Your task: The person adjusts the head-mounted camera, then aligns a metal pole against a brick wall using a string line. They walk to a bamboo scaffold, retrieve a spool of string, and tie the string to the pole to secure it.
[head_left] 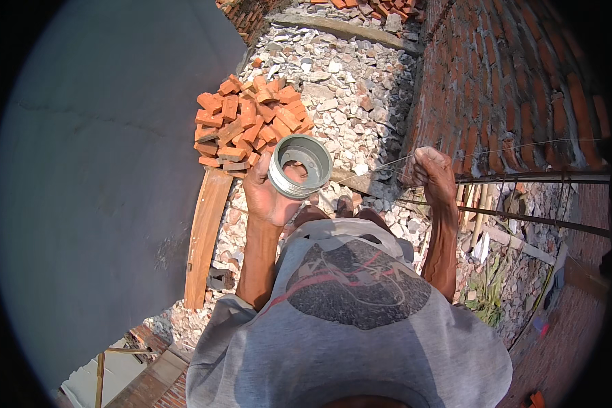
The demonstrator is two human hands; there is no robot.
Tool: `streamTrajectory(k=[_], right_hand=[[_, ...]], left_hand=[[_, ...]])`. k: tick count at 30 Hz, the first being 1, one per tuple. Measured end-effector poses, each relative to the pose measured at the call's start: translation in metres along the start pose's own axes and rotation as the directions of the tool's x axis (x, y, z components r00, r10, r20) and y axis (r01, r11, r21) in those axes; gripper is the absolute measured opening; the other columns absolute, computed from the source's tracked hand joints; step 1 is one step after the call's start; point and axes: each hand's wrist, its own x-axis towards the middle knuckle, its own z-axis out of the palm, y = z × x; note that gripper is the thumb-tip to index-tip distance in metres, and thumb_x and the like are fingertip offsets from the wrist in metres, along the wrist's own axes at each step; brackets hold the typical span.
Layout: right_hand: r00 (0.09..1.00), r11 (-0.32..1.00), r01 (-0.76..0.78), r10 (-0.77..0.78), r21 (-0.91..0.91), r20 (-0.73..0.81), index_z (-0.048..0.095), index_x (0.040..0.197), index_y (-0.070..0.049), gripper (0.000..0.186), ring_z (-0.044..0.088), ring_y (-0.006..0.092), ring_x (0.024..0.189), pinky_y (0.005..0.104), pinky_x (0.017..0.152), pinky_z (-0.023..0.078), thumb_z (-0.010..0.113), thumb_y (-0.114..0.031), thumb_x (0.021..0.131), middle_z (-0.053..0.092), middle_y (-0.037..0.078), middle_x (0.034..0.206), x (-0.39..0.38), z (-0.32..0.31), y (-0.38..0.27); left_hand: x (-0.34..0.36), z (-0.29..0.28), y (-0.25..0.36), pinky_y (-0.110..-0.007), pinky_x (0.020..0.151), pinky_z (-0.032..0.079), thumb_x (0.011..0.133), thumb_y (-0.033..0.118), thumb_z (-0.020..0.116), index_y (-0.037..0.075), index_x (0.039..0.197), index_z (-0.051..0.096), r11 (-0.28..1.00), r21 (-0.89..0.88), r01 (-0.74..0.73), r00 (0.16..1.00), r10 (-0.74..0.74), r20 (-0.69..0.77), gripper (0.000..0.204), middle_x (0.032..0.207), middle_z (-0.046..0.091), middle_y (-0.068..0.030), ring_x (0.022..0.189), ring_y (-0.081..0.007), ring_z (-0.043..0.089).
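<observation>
My left hand [270,199] grips a grey-green, ring-shaped spool [309,149] from its left side and below, its open hollow facing up. Pale line is wound around the outside of the spool. From the spool a thin line [391,164] runs rightward to my right hand [433,168], which is raised with its fingers pinched on it. Beyond that hand, the line stretches on to the right across the brick wall. The fingers of my left hand are partly hidden behind the spool.
A heap of orange bricks [251,122] lies ahead of my left hand, with a wooden plank [207,238] below it. Broken rubble [347,88] covers the ground. A rough brick wall [503,88] rises at right, a smooth grey wall [109,177] at left. Bars [537,221] cross at right.
</observation>
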Motion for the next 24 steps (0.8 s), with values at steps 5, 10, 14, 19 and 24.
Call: streamTrajectory(k=[5,10,14,19,24], right_hand=[[0.996,0.972,0.093,-0.090,-0.214,0.024,0.060,0.076,-0.004,0.030,0.033,0.0034,0.051,0.0247,0.047,0.027,0.063,-0.029,0.093,0.042,-0.006,0.058,0.029,0.029,-0.011],[0.932,0.787,0.361,-0.283,-0.501,0.226,0.060,0.074,0.002,0.038,0.038,0.0096,0.054,0.0319,0.050,0.032,0.061,-0.031,0.094,0.044,0.002,0.057,0.020,0.089,-0.025],[0.920,0.846,0.259,-0.069,-0.466,0.387,0.065,0.089,0.004,0.036,0.043,0.0120,0.055,0.0356,0.052,0.037,0.058,-0.030,0.096,0.050,0.007,0.059,-0.021,0.134,-0.003],[0.998,0.913,0.062,-0.065,-0.402,0.007,0.065,0.085,-0.001,0.033,0.042,0.0064,0.054,0.0287,0.048,0.036,0.055,-0.029,0.098,0.050,-0.001,0.059,-0.018,0.133,0.018],[0.984,0.979,0.020,-0.056,-0.203,-0.171,0.063,0.084,-0.001,0.031,0.046,0.0059,0.048,0.0235,0.042,0.038,0.058,-0.029,0.096,0.052,0.000,0.059,-0.015,0.138,0.027]], left_hand=[[-0.008,0.010,-0.004,-0.035,0.096,0.045,0.058,0.038,0.081,-0.008,0.131,0.053,0.624,0.738,0.256,0.950,-0.302,-0.074,0.091,0.116,0.063,-0.0209,0.107,-0.0282,0.061],[0.015,-0.006,-0.019,-0.041,0.089,0.048,0.071,0.031,0.078,-0.011,0.129,0.051,-0.019,0.985,0.170,0.961,0.223,-0.162,0.076,0.114,0.061,-0.0235,0.104,-0.0293,0.060],[0.029,-0.026,0.004,-0.038,0.096,0.047,0.086,0.017,0.066,-0.011,0.125,0.047,0.910,0.415,-0.016,0.965,0.123,-0.231,0.052,0.118,0.060,-0.0195,0.107,-0.0276,0.061],[0.026,-0.026,0.015,-0.041,0.104,0.041,0.074,0.018,0.070,-0.008,0.131,0.043,0.969,0.228,0.091,0.994,-0.075,-0.075,0.068,0.119,0.058,-0.0208,0.115,-0.0292,0.056],[0.019,-0.010,0.015,-0.041,0.114,0.029,0.062,0.024,0.074,0.000,0.145,0.030,0.772,0.599,0.215,0.964,-0.267,-0.002,0.097,0.144,0.035,-0.0179,0.129,-0.0305,0.045]])
